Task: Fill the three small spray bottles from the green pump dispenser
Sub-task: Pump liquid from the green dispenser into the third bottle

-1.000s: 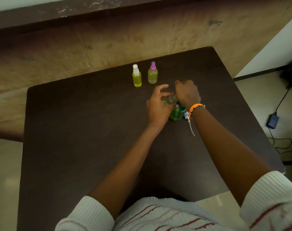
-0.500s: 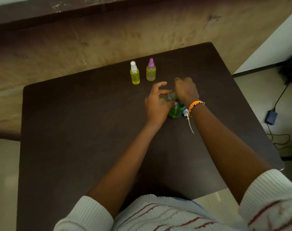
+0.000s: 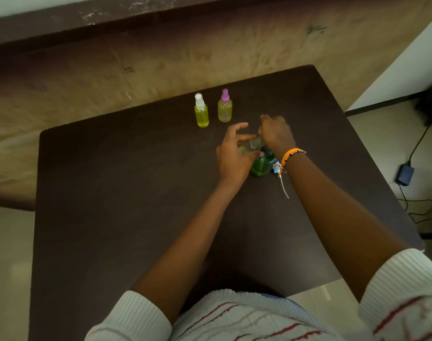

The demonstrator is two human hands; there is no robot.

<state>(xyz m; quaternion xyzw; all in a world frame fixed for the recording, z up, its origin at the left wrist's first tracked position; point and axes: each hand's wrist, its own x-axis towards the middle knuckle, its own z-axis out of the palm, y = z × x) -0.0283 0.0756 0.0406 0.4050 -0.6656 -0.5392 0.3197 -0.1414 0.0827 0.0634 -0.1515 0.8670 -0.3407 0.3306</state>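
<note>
L hand (image 3: pixel 232 156) fingers wrapped on 3rd bottle (image 3: pixel 253 145), tilted at green dispenser (image 3: pixel 263 163) mid-table; R hand (image 3: pixel 275 134) closed over pump. I'd keep neck under spout, press slow.

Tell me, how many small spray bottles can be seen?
3. White-capped bottle and purple-capped bottle stand side by side at the table's far edge; a clear bottle is held tilted in the left hand.

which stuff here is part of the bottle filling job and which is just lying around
Part of the job:
green pump dispenser
clear bottle in the left hand
white-capped bottle
purple-capped bottle
loose sprayer with tube

Lying about:
black adapter and cable on the floor
</note>
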